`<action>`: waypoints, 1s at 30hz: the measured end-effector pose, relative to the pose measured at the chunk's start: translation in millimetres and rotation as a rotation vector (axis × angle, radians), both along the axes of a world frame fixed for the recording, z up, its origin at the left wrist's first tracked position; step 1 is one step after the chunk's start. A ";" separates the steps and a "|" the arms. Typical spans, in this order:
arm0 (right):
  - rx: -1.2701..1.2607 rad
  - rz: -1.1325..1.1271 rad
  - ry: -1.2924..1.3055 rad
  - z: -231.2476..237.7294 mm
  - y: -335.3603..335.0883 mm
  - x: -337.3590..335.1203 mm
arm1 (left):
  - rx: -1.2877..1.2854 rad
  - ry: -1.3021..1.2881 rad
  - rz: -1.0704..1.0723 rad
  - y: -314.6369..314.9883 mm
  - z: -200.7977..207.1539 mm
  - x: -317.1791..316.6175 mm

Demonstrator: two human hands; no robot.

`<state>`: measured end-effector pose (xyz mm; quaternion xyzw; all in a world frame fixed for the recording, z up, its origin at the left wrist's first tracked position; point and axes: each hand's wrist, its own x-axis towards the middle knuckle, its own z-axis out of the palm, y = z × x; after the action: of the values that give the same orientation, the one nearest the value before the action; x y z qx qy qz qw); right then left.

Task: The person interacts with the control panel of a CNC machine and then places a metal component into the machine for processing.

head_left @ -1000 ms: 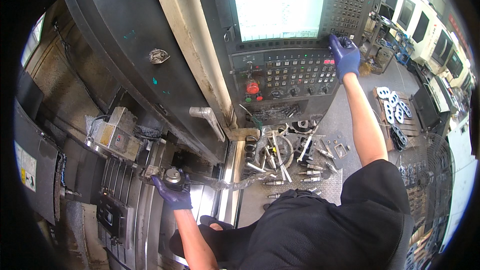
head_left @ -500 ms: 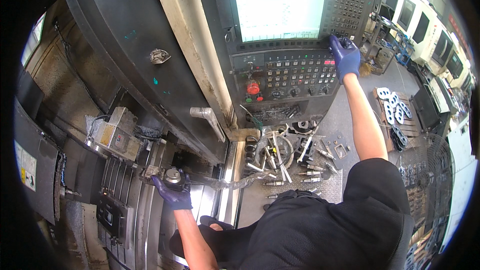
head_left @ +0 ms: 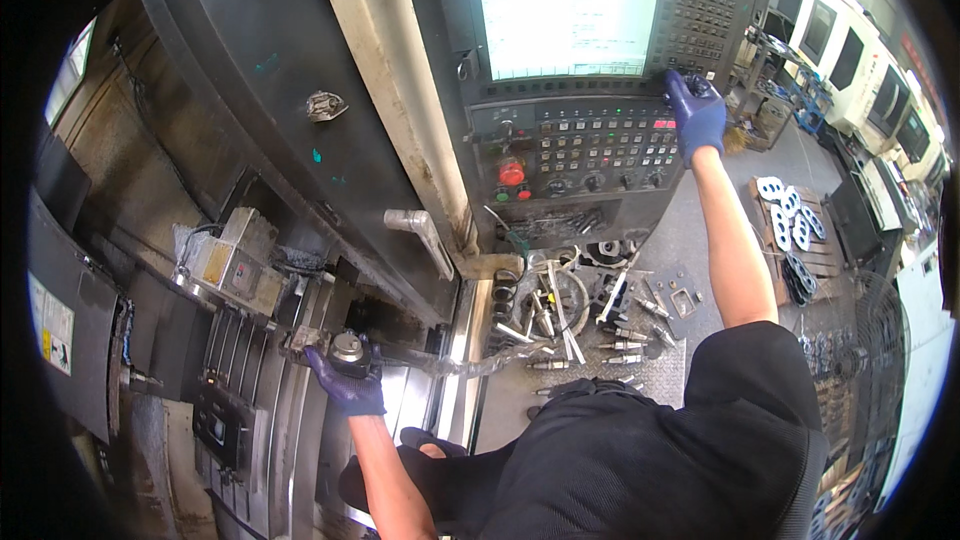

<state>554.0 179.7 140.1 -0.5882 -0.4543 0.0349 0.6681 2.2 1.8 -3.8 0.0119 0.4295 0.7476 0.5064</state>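
My left hand point(head_left: 350, 392), in a purple-blue glove, is closed around a handwheel pendant point(head_left: 347, 348) with a round grey dial facing up. A dirty, wrapped cable point(head_left: 465, 365) runs rightward from beside the pendant. My right hand point(head_left: 698, 118), gloved alike, is raised to the machine's control panel point(head_left: 600, 145), at the lower right of the lit screen point(head_left: 567, 20) and just below the keypad point(head_left: 703, 25). One digit reaches to the panel and stands apart from the others; their tips are partly hidden. Nothing shows in that hand.
Left lies the machine's interior, with a block-shaped fixture point(head_left: 238, 265) and slotted table point(head_left: 235, 360). A dark door with a handle point(head_left: 418, 235) stands between it and the panel. Tool holders point(head_left: 625, 345) and wrenches point(head_left: 612, 298) lie below the panel. Metal plates point(head_left: 790, 215) rest on a pallet rightward.
The whole view has shifted slightly, moving the panel and door a little to the right. Both hands keep nearly the same places on the pendant and at the panel.
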 end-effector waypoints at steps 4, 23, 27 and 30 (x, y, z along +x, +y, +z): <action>-0.025 0.003 -0.015 -0.2 1.7 2.8 | 0.013 -0.021 -0.006 0.9 0.7 0.1; -0.030 -0.027 -0.015 4.8 -4.3 -3.4 | 0.033 -0.023 -0.035 1.4 -4.0 -3.5; -0.062 -0.019 -0.032 2.4 -0.9 0.2 | 0.011 -0.008 0.003 0.6 2.2 1.6; -0.039 0.013 -0.007 2.5 -0.9 -0.4 | 0.031 -0.018 -0.006 0.4 2.6 1.6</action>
<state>553.6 178.8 142.7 -0.5984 -0.4597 0.0461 0.6546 3.8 2.2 -1.3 0.0142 0.4131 0.7527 0.5125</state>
